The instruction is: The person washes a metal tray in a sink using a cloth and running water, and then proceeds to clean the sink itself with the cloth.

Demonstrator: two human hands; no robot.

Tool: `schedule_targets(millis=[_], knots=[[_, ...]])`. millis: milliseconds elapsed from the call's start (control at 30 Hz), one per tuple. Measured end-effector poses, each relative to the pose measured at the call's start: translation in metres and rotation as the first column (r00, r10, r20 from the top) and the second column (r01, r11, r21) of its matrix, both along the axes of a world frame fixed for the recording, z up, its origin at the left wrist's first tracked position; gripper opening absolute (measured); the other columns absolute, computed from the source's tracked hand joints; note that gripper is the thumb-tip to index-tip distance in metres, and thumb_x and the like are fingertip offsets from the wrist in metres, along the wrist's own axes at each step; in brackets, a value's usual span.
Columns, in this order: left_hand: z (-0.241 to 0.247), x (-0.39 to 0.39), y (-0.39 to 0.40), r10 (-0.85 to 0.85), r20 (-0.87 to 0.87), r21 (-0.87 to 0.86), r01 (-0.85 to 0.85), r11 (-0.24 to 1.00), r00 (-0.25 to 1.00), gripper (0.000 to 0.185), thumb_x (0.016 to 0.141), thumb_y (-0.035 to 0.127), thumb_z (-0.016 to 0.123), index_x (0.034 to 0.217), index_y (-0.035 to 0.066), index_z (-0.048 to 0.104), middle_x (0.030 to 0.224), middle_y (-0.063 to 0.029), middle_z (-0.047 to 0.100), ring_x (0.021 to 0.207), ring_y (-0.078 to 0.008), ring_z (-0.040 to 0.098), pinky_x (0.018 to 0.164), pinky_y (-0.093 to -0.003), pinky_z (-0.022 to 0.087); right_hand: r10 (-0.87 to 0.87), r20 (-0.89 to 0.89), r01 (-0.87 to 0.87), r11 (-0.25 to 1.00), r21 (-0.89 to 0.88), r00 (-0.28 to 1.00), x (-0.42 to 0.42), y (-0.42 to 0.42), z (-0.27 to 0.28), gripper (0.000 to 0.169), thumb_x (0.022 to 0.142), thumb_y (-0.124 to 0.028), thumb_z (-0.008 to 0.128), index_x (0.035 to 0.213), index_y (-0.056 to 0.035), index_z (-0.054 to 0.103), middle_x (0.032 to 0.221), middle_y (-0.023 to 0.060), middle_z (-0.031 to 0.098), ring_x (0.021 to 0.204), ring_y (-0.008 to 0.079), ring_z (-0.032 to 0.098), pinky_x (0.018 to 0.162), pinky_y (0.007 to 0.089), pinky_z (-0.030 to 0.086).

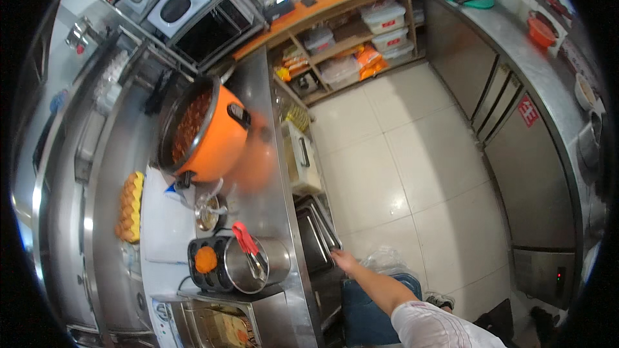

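My left hand (344,260) reaches down beside the steel counter. Its fingers close on the near corner of a metal baking tray (318,232), which stands in the space under the counter edge. The grip itself is small and slightly blurred. Below the forearm lies a dark blue plastic lid or bin (375,311), with crumpled clear plastic (387,260) beside it. My right hand is out of view.
On the steel counter (263,208) stand an orange pot (217,135) of reddish-brown food, a steel pot (278,261) with red-handled tongs (245,240), a muffin tin (209,278), and eggs (128,210). A white lidded container (302,159) sits below. Steel cabinets (527,193) line the right of the tiled floor (401,164).
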State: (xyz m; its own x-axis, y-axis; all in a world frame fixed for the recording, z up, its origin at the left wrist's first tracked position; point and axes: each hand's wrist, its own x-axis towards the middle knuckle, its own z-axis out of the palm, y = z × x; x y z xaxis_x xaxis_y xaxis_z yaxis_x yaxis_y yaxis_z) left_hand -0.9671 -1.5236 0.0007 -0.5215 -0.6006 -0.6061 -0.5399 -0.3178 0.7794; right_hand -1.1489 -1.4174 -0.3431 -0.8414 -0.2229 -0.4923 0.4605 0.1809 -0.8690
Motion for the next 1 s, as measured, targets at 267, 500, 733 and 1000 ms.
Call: schedule_targets(millis=[267, 500, 733, 1000], knots=[[0.014, 0.022, 0.044, -0.17, -0.009, 0.084, 0.17, 0.982, 0.985, 0.05, 0.079, 0.035, 0.066, 0.121, 0.012, 0.054, 0.108, -0.0172, 0.06, 0.094, -0.0248, 0.059, 0.09, -0.0455, 0.035, 0.173, 0.159, -0.23, 0.843, 0.487, 0.972, 0.252, 0.249, 0.036, 0.037, 0.083, -0.034, 0.048, 0.094, -0.0058, 0.068, 0.092, 0.0222, 0.066, 0.088, 0.0385, 0.062, 0.08, 0.0451, 0.049], [-0.017, 0.095, 0.12, -0.484, 0.058, 0.223, 0.462, 0.859, 0.873, 0.055, 0.077, 0.037, 0.068, 0.124, 0.014, 0.053, 0.112, -0.0175, 0.06, 0.098, -0.0252, 0.058, 0.095, -0.0468, 0.032, 0.304, 0.137, -0.315, 0.675, 0.667, 0.943, 0.303, 0.363, 0.138, 0.034, 0.081, -0.029, 0.049, 0.101, -0.0082, 0.066, 0.1, 0.0181, 0.066, 0.096, 0.0336, 0.062, 0.084, 0.0424, 0.049], [-0.091, 0.252, 0.171, -0.744, 0.25, 0.456, 0.603, 0.655, 0.62, 0.06, 0.075, 0.039, 0.07, 0.127, 0.015, 0.052, 0.116, -0.0179, 0.059, 0.102, -0.0257, 0.057, 0.1, -0.0482, 0.029, -0.066, 0.066, 0.026, 0.873, 0.487, 0.996, 0.395, 0.392, 0.221, 0.039, 0.077, -0.024, 0.052, 0.11, -0.008, 0.064, 0.107, 0.0186, 0.064, 0.1, 0.0328, 0.061, 0.088, 0.0429, 0.047], [-0.12, 0.309, 0.201, -0.854, 0.253, 0.551, 0.658, 0.513, 0.454, 0.066, 0.073, 0.041, 0.073, 0.131, 0.018, 0.052, 0.121, -0.0183, 0.058, 0.107, -0.0262, 0.057, 0.105, -0.0497, 0.026, 0.134, 0.304, -0.288, 0.787, 0.546, 0.943, 0.598, 0.505, 0.225, 0.043, 0.077, -0.025, 0.049, 0.113, -0.0057, 0.063, 0.116, 0.0192, 0.061, 0.107, 0.0346, 0.058, 0.09, 0.0447, 0.047]])
